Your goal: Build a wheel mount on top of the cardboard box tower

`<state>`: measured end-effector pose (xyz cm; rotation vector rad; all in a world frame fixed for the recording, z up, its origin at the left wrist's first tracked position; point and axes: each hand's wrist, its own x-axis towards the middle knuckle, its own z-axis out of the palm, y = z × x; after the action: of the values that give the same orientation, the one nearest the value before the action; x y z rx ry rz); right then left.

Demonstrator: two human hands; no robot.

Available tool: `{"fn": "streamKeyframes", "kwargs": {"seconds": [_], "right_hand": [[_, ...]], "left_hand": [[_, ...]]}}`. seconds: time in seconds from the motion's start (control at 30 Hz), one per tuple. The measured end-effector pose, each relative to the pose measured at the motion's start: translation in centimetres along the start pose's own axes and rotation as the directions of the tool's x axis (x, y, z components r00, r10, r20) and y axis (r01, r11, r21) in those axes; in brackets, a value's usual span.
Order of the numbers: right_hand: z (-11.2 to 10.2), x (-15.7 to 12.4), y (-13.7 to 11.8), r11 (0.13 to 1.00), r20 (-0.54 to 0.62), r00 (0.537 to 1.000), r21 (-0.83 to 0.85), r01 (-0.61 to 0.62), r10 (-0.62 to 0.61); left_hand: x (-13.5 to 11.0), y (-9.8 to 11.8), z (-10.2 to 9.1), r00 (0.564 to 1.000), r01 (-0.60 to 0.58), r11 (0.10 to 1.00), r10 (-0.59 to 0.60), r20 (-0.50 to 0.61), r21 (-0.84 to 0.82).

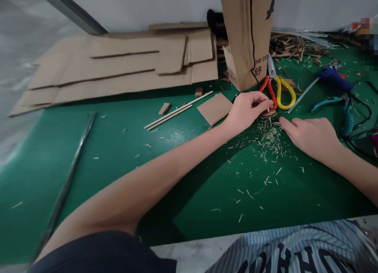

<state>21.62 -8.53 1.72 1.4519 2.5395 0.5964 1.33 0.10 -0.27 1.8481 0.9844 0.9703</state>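
My left hand (247, 109) pinches a short thin wooden stick that passes through a small brown cardboard disc (268, 113). My right hand (311, 134) is closed on a small metal blade (275, 124), its tip close to the stick's lower end; the rest of the blade is hidden by the fingers. Pale wood shavings (270, 137) lie heaped under both hands and scatter toward me. Just behind the disc are scissors with a red and a yellow handle (286, 93). A square cardboard piece (215, 109) lies beside my left wrist.
Two thin wooden sticks (177, 115) lie left of the cardboard square. Large cardboard sheets (126, 64) cover the back left, and a tall cardboard box (248, 37) stands behind my hands. At right are a blue glue gun (336, 79), teal-handled pliers (347, 117) and dark cables.
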Motion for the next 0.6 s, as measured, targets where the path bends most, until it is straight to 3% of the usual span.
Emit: {"fn": "streamKeyframes", "kwargs": {"seconds": [0.37, 0.6], "right_hand": [[0.01, -0.18, 0.21, 1.0, 0.011, 1.0, 0.007, 0.003, -0.003], [-0.76, 0.38, 0.34, 0.998, 0.107, 0.994, 0.058, -0.001, -0.005]], "left_hand": [[0.06, -0.05, -0.08, 1.0, -0.016, 1.0, 0.016, -0.011, 0.022], [-0.02, -0.18, -0.04, 1.0, -0.015, 0.999, 0.016, -0.013, 0.041]]}}
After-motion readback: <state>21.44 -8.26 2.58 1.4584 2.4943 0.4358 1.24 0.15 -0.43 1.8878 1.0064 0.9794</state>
